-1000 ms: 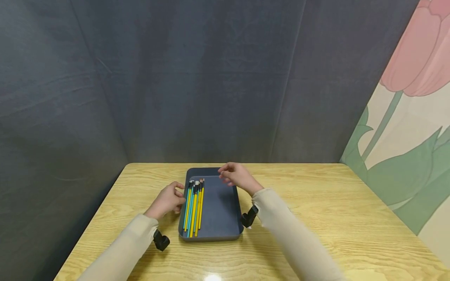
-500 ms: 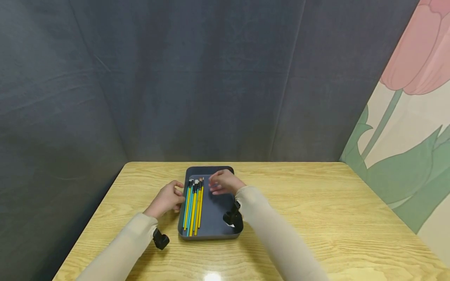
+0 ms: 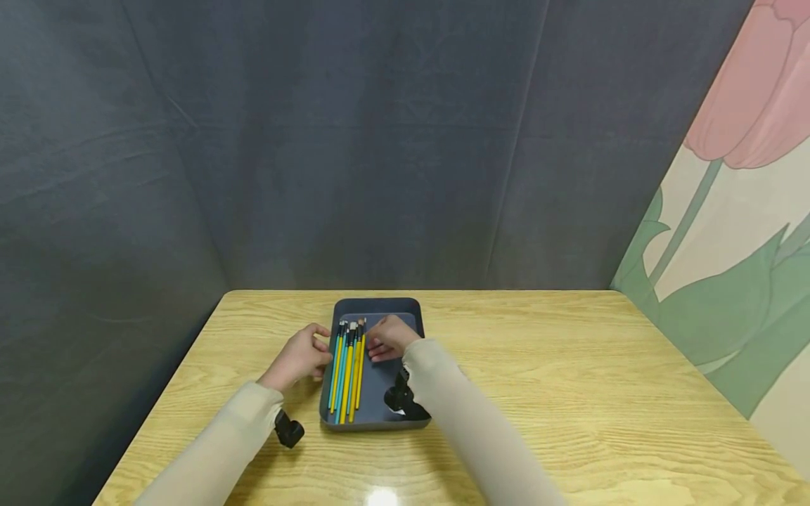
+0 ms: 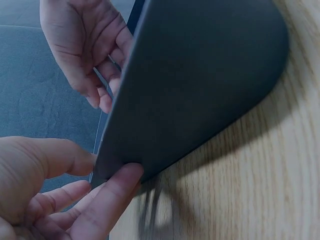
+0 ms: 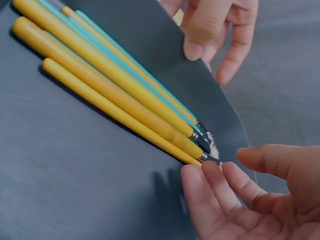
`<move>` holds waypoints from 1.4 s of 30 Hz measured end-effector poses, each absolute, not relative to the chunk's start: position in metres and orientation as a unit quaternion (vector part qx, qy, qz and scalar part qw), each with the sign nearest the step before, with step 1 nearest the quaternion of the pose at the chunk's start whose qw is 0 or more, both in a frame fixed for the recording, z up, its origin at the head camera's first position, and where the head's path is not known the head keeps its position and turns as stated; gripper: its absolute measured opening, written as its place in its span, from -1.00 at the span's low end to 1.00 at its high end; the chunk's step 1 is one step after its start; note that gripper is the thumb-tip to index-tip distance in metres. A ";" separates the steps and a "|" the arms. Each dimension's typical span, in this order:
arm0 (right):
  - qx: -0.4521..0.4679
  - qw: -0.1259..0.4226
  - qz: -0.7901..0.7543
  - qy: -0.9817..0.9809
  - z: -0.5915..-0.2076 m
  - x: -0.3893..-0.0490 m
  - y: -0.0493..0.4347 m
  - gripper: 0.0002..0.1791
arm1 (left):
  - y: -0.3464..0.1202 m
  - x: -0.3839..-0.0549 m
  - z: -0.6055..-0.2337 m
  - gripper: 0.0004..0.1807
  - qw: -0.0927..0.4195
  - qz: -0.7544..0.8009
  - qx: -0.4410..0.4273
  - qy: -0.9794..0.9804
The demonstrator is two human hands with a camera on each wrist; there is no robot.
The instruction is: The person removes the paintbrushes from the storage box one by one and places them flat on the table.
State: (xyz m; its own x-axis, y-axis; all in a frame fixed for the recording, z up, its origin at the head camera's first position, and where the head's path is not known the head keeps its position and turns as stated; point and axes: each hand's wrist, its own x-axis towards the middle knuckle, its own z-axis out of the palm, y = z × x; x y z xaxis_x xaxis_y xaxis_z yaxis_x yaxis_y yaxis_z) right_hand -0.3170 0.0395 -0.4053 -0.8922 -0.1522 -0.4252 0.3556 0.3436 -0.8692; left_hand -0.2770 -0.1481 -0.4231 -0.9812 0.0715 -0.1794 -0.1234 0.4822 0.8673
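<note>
A dark grey tray (image 3: pixel 392 418) holds several paintbrushes (image 3: pixel 350 369) with yellow and turquoise handles, side by side along its left side, bristles toward the far end. My left hand (image 3: pixel 300 357) grips the tray's left wall, its thumb (image 4: pixel 75 159) at the rim and a finger (image 4: pixel 112 200) against the outer face. Inside the tray my right hand (image 3: pixel 390 337) is at the right of the brushes. In the right wrist view its fingertips (image 5: pixel 192 177) touch the ferrule end of the nearest yellow brush (image 5: pixel 120 112); the thumb (image 5: pixel 262 157) stands apart.
The tray stands on a light wooden table (image 3: pixel 538 379). Dark cloth (image 3: pixel 380 154) hangs behind and to the left. A wall with a tulip picture (image 3: pixel 734 281) is at the right. Each sleeve carries a small black camera (image 3: pixel 289 429).
My right hand has moved left and down, from above the tray's right far edge to the brushes. My left hand and the brushes have stayed in place.
</note>
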 end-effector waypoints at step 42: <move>0.090 0.186 -0.491 0.846 -0.429 -0.319 0.013 -0.84 | -0.148 -0.278 -0.423 -0.49 0.094 0.500 -0.018 0.861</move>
State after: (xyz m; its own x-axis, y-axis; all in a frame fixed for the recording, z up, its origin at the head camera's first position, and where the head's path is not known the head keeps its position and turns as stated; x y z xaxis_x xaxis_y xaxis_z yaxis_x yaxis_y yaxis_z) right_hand -0.3194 0.0133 -0.4294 -0.9148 -0.0307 -0.4028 0.3346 0.5008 -0.7983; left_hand -0.2782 -0.1479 -0.4235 -0.9816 0.0641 -0.1799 -0.1245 0.4994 0.8574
